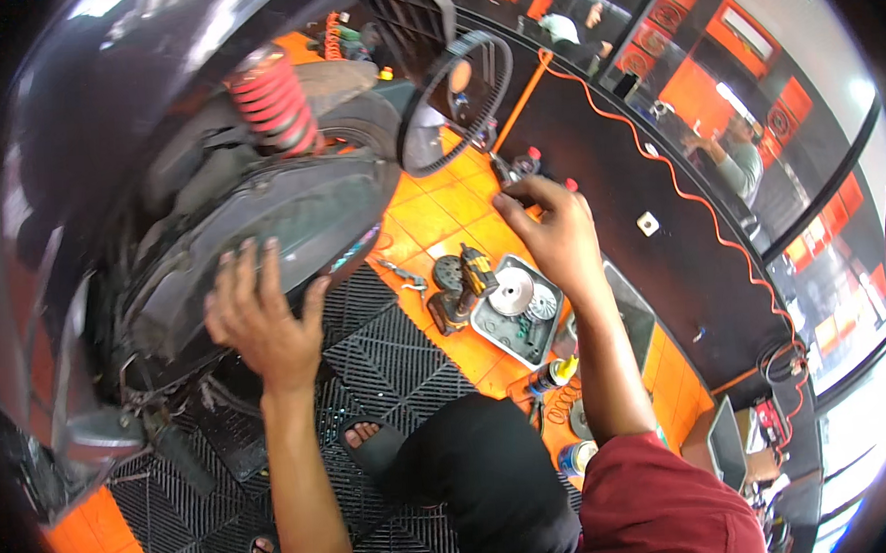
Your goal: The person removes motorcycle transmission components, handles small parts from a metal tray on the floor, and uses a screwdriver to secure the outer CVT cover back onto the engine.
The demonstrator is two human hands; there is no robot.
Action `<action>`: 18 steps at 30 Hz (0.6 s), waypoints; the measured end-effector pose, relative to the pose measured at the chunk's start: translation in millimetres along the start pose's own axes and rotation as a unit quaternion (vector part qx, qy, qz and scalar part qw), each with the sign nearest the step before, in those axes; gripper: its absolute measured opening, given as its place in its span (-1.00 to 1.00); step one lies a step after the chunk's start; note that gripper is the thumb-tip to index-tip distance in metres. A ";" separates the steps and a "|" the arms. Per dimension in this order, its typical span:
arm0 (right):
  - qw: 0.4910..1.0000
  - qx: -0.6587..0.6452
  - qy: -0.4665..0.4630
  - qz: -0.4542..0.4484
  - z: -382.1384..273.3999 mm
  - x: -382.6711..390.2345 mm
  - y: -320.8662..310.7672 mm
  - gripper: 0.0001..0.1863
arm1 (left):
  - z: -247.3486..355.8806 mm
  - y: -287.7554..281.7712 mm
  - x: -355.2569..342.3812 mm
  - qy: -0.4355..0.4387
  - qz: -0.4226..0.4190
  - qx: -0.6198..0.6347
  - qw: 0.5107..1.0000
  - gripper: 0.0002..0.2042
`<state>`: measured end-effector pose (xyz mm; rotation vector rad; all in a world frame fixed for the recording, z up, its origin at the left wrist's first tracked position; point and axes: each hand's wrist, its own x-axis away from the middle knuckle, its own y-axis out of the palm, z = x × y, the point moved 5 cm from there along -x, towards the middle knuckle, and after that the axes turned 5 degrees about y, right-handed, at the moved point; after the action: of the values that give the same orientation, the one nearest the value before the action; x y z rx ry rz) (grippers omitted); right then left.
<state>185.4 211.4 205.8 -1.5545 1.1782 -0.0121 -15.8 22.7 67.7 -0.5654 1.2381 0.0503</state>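
Note:
My left hand (265,316) lies with fingers spread against the dark cover (300,224) on the side of a motorcycle or scooter. My right hand (556,226) is raised over the orange floor, thumb and forefinger pinched together. A small dark shape shows at its fingertips, too unclear to name. Just beyond that hand is a black ribbed ring like a drive belt (502,68); I cannot tell what supports it. Above the cover stands a red coil spring (273,100).
Between my hands and the black wall (661,235), a yellow-and-black cordless drill (476,272) stands beside a grey tray (501,334) of round metal parts. A yellow-tipped bottle (548,376) is near my right forearm. An orange hose (673,169) runs along the wall. Black matting (386,345) lies underfoot.

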 end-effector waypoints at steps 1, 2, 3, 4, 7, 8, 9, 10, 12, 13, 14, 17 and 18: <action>0.995 0.058 0.080 -0.010 53.5 10.9 -3.1 -0.74 | 7.3 -1.9 4.0 -0.001 -0.010 -0.017 1.000 -0.37; 0.984 0.110 0.137 -0.014 105.1 23.7 1.4 -0.74 | 9.4 -1.4 4.0 0.003 -0.027 -0.026 0.999 -0.37; 0.970 0.149 0.193 -0.020 157.8 39.9 20.3 -0.74 | 7.4 -3.4 -0.3 0.022 -0.018 -0.031 0.999 -0.38; 0.956 0.188 0.218 -0.050 211.5 58.2 44.4 -0.74 | 8.8 -3.5 0.2 0.026 -0.022 -0.042 0.999 -0.39; 0.918 0.107 0.352 -0.150 353.2 118.7 135.2 -0.73 | 10.9 -0.8 -9.3 0.051 -0.012 -0.047 0.998 -0.41; 0.861 -0.137 0.474 -0.120 383.8 146.1 169.7 -0.72 | 8.5 -1.1 -10.0 0.059 -0.006 -0.054 0.997 -0.41; 0.738 -0.369 0.560 -0.078 404.1 177.5 208.8 -0.70 | 4.3 0.6 -7.7 0.064 -0.006 -0.057 0.996 -0.41; 0.808 -0.171 0.563 -0.029 434.5 204.0 217.1 -0.69 | 6.1 3.8 -4.6 0.055 -0.012 -0.063 0.996 -0.41; 0.831 0.118 0.543 -0.008 458.7 243.7 242.1 -0.71 | -0.2 7.6 -1.4 0.050 -0.022 -0.084 0.995 -0.37; 0.828 0.154 0.538 -0.023 455.7 252.8 253.1 -0.71 | 1.8 6.0 -1.5 0.063 -0.004 -0.112 0.992 -0.36; 0.824 0.192 0.532 -0.038 453.4 261.8 262.3 -0.71 | -0.1 7.2 0.9 0.068 0.000 -0.122 0.990 -0.36; 0.810 0.207 0.545 -0.066 450.3 269.4 268.4 -0.73 | -1.5 10.9 6.5 0.079 0.010 -0.123 0.989 -0.37; 0.806 0.189 0.560 -0.045 454.9 267.5 262.2 -0.74 | -1.5 11.4 4.8 0.087 0.001 -0.150 0.985 -0.37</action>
<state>405.9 401.6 -306.5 -1.1829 1.8242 -1.3117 -19.3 30.5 58.7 -0.8453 1.4106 0.1951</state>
